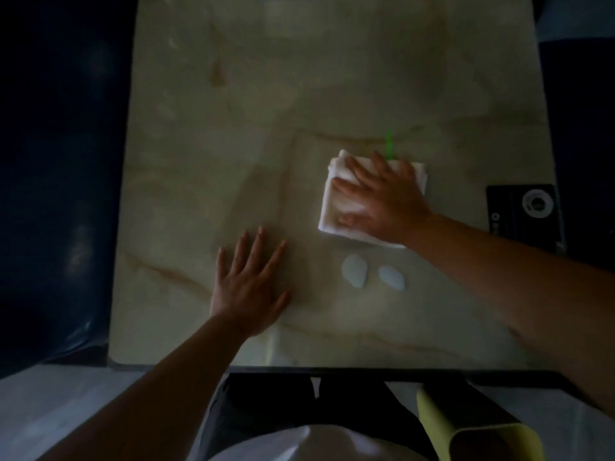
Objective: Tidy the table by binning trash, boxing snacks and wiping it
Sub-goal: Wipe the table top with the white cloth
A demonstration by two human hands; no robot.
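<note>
Here, worktop: pale marbled slab with tan veins, dimly lit, filling most of the head view.
Cloth: white, folded into a rough square, lying flat on the worktop right of centre.
Right hand: palm down on the cloth with fingers spread wide, pressing it against the worktop; it covers the cloth's right half and grips nothing.
Left hand: flat on the bare worktop with fingers splayed and pointing away from the person, holding nothing, well apart from the cloth, down and to the left of it.
White scraps: two small pale oval pieces side by side on the worktop, just below the cloth and between the two forearms; what they are cannot be told.
Green stick: thin bright green sliver showing just past the cloth's far edge, above the right hand's fingertips.
Black item: dark flat rectangle with a white ring mark, at the worktop's right edge.
Yellow-green bin: open container at the lower right, below the worktop's near edge.
</note>
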